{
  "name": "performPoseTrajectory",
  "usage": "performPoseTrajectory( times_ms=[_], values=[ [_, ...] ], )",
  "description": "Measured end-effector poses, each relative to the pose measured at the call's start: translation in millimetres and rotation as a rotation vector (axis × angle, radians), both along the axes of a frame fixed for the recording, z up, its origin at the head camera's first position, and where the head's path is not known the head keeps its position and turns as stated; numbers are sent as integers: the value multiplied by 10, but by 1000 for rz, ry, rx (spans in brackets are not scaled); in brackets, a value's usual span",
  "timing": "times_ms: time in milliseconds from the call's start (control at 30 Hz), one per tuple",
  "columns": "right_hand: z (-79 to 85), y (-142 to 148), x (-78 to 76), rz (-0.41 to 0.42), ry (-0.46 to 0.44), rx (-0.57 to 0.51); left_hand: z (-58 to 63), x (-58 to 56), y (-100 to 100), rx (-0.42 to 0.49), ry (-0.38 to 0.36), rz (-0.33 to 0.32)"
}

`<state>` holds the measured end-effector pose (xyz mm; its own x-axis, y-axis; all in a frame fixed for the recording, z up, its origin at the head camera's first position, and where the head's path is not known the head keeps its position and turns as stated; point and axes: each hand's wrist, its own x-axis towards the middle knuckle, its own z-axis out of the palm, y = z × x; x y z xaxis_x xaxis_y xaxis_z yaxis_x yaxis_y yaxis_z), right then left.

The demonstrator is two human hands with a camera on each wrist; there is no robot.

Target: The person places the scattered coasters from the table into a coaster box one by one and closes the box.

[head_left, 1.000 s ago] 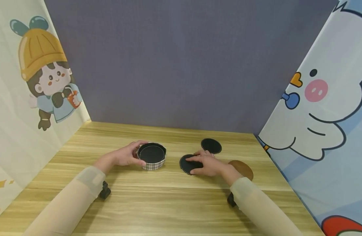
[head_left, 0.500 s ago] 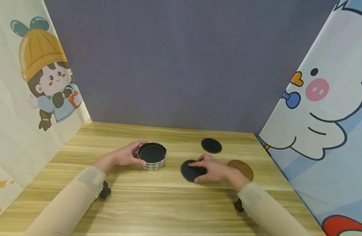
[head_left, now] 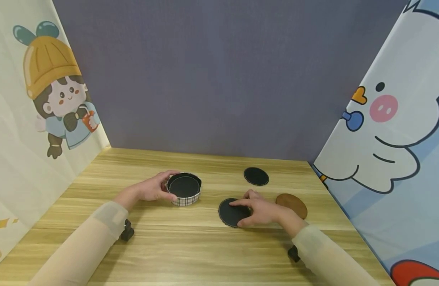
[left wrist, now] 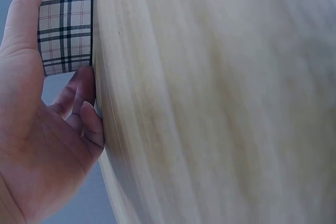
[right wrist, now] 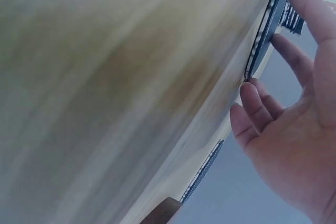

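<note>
My left hand (head_left: 155, 187) holds a low round coaster holder (head_left: 185, 200) by its left side, thumb at the front and fingers behind. In the left wrist view, the holder's beige, black and red plaid wall (left wrist: 65, 27) shows against the palm. Inside it lies a black disc with a stitched ring. My right hand (head_left: 263, 210) is on a round black coaster (head_left: 231, 214) lying on the table. Its index fingertip rests on top, with the thumb at the near edge. The right wrist view shows the coaster's dark, checked edge (right wrist: 260, 40) edge-on, with other fingertips beside it.
A second black coaster (head_left: 256, 176) lies farther back on the wooden table (head_left: 190, 250). To the right, behind the right wrist, is a brown disc (head_left: 294, 205). A grey panel (head_left: 212, 79) closes off the back; printed cartoon sheets stand on both sides.
My right hand has drawn the black coaster over the table toward me, and the arm has shifted slightly right. The left hand and the holder have stayed in place.
</note>
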<state>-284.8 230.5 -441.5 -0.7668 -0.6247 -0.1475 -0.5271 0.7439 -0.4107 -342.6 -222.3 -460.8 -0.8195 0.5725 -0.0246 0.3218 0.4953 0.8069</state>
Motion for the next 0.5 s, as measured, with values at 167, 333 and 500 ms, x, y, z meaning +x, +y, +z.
performPoseTrajectory(
  times_ms=[167, 333, 500],
  values=[
    [0, -30, 49, -3, -2, -18, 4, 5, -2, 11, 0, -6],
    [-6, -60, 86, -2, -19, -21, -1, -2, 5, 11, -5, -4],
    [3, -86, 104, -4, -30, -16, -3, -6, 16, -1, -2, 1]
  ],
)
